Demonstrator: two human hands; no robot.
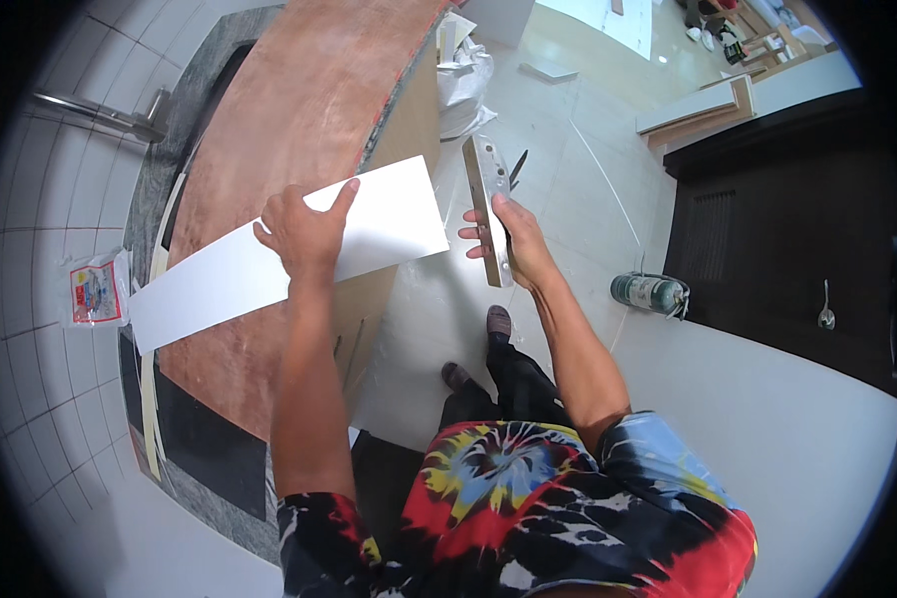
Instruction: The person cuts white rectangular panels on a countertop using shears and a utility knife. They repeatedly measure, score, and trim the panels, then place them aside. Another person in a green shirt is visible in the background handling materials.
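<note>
White panel (234, 274) lies over counter (279, 110), L hand (304, 237) pinching its far edge; R hand (524, 244) is wrapped round metal-faced bar (486, 171). Panel prob. light, stiff, slippery; best held by long edges.

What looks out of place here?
The white board lies across the reddish-brown panel, its right end appearing to project beyond the panel's edge. The left hand steadies it, so that may be deliberate. A loose, bent pale strip on the floor looks stray. No spill shows.
</note>
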